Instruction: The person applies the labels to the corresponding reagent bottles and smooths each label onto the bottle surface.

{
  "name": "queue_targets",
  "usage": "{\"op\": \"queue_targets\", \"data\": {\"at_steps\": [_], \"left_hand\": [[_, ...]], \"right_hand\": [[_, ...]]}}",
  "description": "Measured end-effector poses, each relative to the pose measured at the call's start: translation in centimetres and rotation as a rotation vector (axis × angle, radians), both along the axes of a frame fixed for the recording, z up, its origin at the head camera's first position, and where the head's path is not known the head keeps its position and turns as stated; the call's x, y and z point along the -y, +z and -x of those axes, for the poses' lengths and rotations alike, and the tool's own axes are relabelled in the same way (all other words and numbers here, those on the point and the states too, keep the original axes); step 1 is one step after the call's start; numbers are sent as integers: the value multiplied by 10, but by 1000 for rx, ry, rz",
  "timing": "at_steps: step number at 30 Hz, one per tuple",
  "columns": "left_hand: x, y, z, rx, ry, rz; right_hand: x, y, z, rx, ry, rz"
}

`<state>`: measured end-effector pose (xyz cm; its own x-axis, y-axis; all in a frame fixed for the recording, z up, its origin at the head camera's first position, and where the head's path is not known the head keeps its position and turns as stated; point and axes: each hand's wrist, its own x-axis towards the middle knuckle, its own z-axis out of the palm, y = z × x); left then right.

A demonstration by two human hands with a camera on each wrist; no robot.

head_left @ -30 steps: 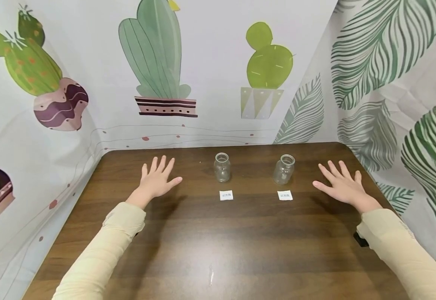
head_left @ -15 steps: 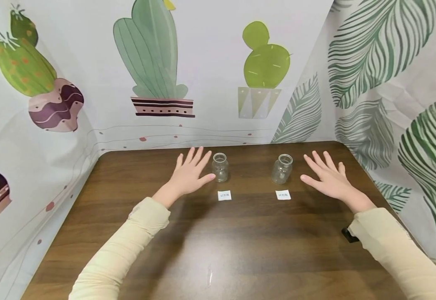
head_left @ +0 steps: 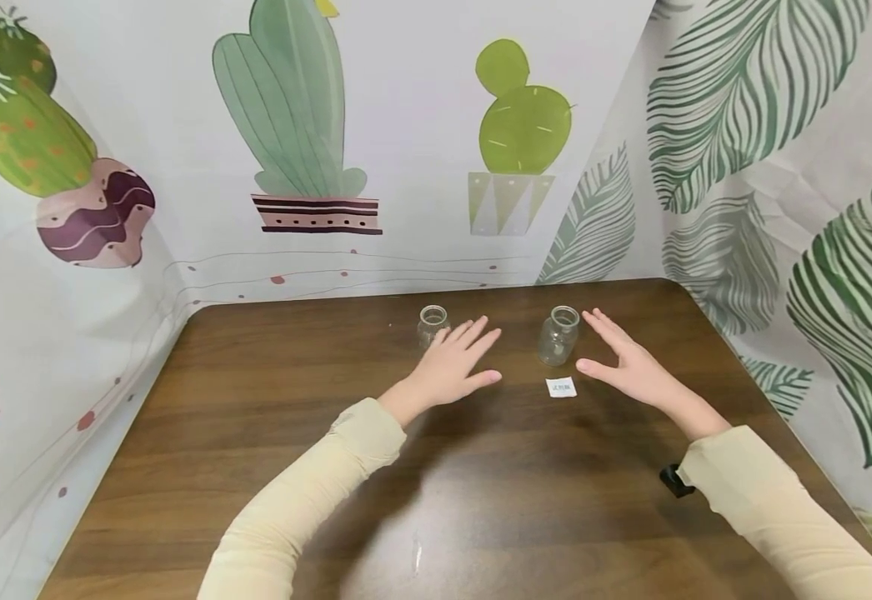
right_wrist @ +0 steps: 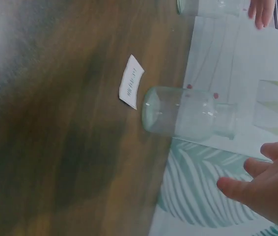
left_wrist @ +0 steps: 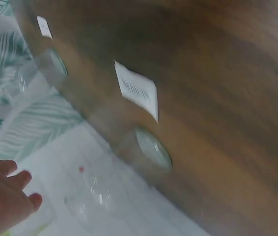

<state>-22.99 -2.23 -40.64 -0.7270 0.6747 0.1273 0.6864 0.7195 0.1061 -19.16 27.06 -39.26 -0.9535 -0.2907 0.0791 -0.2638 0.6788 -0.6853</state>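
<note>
Two clear glass bottles stand upright toward the back of the table. My left hand point(head_left: 453, 368), fingers spread and holding nothing, hovers in front of the left bottle point(head_left: 432, 318) and overlaps its lower part in the head view. My right hand point(head_left: 627, 373) is just right of the right bottle point(head_left: 558, 337), fingers extended, thumb apart, nothing held. A small white paper label point(head_left: 560, 387) lies in front of the right bottle. The left bottle's label point(left_wrist: 138, 89) is hidden behind my left hand in the head view but shows in the left wrist view.
The brown wooden table point(head_left: 256, 417) runs back to a white fabric backdrop point(head_left: 413, 125) printed with cacti and leaves. A small black device point(head_left: 677, 481) shows under the right sleeve point(head_left: 751, 475).
My left hand has moved right, past the front of the left bottle, covering its label. My right hand has come left, closer to the right bottle. The bottles stay in place.
</note>
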Motion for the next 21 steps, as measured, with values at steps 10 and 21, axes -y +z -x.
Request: {"op": "queue_targets", "data": {"at_steps": [10, 21], "left_hand": [[-46, -27, 7, 335, 20, -147], [-86, -46, 13, 498, 138, -271]], "right_hand": [[-9, -25, 5, 277, -89, 225], [-14, -49, 19, 498, -134, 317]]}}
